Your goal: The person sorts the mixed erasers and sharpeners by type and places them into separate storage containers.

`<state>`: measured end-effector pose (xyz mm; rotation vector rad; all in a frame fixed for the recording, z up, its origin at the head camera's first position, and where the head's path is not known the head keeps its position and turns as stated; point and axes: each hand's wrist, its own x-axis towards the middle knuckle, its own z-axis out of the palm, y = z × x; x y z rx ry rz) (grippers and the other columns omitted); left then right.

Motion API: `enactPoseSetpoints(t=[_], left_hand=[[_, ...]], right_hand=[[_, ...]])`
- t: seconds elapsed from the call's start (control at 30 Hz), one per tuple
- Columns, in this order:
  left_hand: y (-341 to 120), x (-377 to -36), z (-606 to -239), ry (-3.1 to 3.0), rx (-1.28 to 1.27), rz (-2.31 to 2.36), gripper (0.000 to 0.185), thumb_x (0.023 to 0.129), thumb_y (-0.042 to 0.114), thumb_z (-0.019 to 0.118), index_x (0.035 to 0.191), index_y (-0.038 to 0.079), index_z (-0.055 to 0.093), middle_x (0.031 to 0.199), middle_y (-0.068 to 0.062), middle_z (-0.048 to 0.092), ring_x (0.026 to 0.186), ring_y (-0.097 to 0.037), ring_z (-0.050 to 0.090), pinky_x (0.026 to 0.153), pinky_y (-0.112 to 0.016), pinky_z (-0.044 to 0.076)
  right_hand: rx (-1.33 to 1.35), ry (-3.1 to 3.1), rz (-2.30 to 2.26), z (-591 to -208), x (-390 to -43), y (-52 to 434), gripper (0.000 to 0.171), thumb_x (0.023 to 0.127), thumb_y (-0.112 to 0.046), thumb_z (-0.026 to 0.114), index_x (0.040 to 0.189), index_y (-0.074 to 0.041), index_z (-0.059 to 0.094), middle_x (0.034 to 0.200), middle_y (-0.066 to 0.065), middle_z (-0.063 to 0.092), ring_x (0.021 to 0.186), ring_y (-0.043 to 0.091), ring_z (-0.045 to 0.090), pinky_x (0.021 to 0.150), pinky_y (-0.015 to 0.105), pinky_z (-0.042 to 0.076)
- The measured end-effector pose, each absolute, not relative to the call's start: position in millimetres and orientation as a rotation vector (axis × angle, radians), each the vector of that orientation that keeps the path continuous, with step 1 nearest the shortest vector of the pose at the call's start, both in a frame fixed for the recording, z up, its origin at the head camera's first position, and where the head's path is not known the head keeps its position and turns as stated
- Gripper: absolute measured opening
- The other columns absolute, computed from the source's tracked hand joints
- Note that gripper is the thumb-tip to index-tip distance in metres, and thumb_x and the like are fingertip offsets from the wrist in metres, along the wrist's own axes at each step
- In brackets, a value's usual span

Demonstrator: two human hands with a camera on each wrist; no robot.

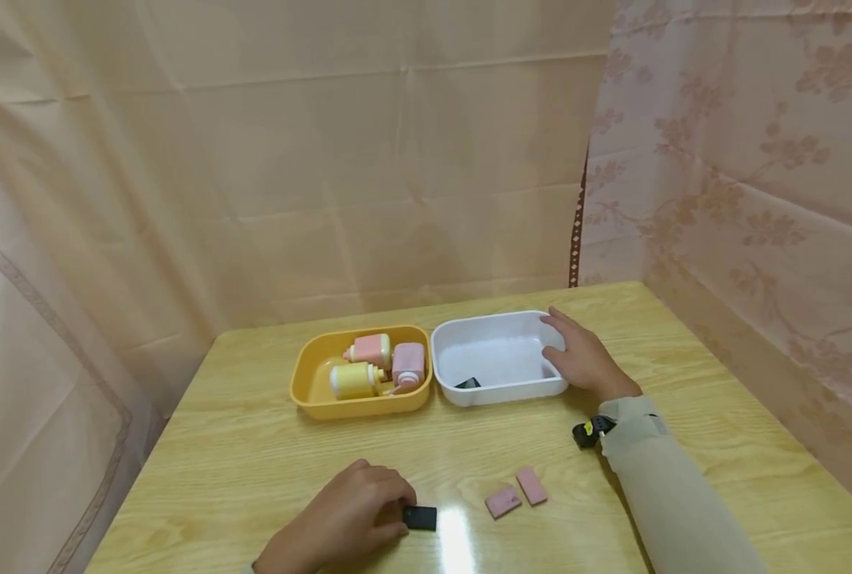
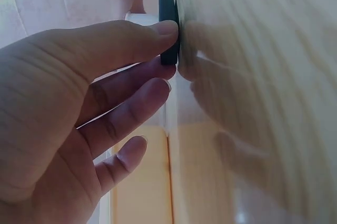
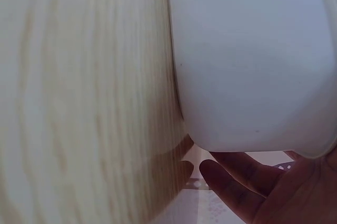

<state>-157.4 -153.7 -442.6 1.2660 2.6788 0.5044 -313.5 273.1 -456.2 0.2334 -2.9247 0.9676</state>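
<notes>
My left hand (image 1: 350, 510) pinches a small black rectangular block (image 1: 421, 518) by its left end, near the front of the table. In the left wrist view the thumb and a finger hold the block (image 2: 168, 29) low against the tabletop, while the other fingers stay apart from it. My right hand (image 1: 585, 359) grips the right end of a white plastic tray (image 1: 497, 392), the thumb inside the rim and fingers outside. A small dark piece (image 1: 470, 383) lies in that tray's front left corner. Part of the right hand hides behind the tray wall (image 3: 253, 66) in the right wrist view.
Two pink flat blocks (image 1: 532, 486) lie on the wooden table (image 1: 239, 462) between the arms. Left of the white tray stands a yellow tray (image 1: 361, 409) holding a pink-and-cream bottle (image 1: 371, 349), a yellow bottle (image 1: 354, 381) and a pink bottle (image 1: 408, 360). Curtains hang behind.
</notes>
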Motion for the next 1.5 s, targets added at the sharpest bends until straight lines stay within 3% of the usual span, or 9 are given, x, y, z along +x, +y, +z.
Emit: enactPoseSetpoints(t=[0.4,1.5], left_hand=[[-150.9,-164.3,-443.3,2.737,1.405,0.480,0.015,0.089,0.029,0.081,0.102,0.028,0.075,0.095,0.021,0.070,0.082,0.008,0.058,0.075,-0.019,0.043],[-130.7,-194.1,-413.0,2.958,1.537,0.505,0.018,0.085,0.029,0.086,0.098,0.028,0.073,0.094,0.016,0.073,0.076,0.001,0.061,0.076,-0.026,0.042]], right_hand=[[0.215,-2.933,0.966,-453.2,-312.0,269.5,0.064,0.102,-0.022,0.055,0.162,-0.012,0.034,0.174,0.013,0.015,0.157,0.045,0.017,0.122,0.067,0.017],[0.236,-2.905,0.964,-458.3,-313.7,273.0,0.061,0.102,-0.022,0.055,0.160,-0.011,0.037,0.173,0.014,0.017,0.157,0.044,0.020,0.122,0.065,0.019]])
